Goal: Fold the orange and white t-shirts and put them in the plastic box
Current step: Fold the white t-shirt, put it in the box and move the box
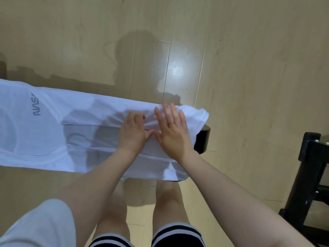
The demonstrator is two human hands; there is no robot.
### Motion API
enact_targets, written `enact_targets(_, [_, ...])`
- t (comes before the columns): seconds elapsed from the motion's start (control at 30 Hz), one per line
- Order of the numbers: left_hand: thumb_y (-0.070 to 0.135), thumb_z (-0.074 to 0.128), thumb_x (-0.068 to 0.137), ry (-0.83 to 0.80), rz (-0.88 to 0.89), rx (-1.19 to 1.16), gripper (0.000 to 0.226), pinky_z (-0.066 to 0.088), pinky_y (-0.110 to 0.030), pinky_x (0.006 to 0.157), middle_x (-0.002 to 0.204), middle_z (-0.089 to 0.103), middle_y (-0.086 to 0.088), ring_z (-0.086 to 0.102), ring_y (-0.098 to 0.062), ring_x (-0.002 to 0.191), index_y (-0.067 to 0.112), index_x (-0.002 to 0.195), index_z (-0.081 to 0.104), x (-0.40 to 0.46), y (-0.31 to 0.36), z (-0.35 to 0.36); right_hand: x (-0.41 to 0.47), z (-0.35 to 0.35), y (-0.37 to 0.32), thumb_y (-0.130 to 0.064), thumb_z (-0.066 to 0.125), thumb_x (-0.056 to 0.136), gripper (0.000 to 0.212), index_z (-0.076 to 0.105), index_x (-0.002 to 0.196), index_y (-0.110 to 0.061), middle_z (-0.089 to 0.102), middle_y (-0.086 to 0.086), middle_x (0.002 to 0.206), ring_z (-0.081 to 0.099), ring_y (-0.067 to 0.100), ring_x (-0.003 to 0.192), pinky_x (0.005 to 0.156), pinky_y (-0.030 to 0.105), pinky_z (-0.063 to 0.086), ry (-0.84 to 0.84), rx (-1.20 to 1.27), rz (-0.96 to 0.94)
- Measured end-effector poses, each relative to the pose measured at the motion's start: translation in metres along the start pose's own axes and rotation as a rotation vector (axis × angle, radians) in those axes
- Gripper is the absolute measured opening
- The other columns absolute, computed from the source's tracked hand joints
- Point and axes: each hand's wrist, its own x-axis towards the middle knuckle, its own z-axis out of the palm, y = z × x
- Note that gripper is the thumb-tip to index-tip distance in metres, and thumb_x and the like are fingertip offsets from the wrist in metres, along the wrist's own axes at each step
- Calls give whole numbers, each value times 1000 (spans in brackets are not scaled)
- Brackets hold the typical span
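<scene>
One white t-shirt lies folded into a long band across the dark worktop, its long axis running left to right, two hands pressing flat on its right end, left hand and right hand both released, grip on nothing.

We look down on a pale wood-plank floor with long seams running away from us. A bright patch of glare shines on one plank, and soft shadows darken the boards to its left. A dark piece of furniture with a black frame stands at the right edge.
</scene>
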Motion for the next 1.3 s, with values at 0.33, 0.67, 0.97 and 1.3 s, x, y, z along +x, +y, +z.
enact_targets(0.33, [29,54,89,-138,-444,-161,41,38,-39,95,131,37,-16,44,-34,118,3,120,45,-10,-19,-46,-15,-32,19,-42,43,91,77,2,148,-10,0,11,158,2,28,146,116,48,7,-287,-163,377])
enact_targets(0.67, [18,46,92,70,-754,-475,35,38,-33,92,133,41,-14,48,-32,114,6,125,44,-35,-141,-121,76,-24,-163,-21,37,88,37,54,116,-3,42,19,139,48,38,118,86,39,43,-383,-1,-260])
enact_targets(0.97, [4,36,92,194,-473,-253,37,45,-42,89,131,48,-12,51,-33,113,10,126,50,7,-285,-159,158,61,-262,-9,49,88,20,58,102,1,57,20,104,56,39,91,61,36,35,-264,-8,-165])
enact_targets(1.3, [-7,35,81,-427,-30,479,52,10,-49,115,124,53,-10,39,-29,125,13,129,40,86,-343,-201,206,79,-311,-14,47,88,18,50,104,-5,53,13,109,55,35,90,61,34,34,-341,-119,77])
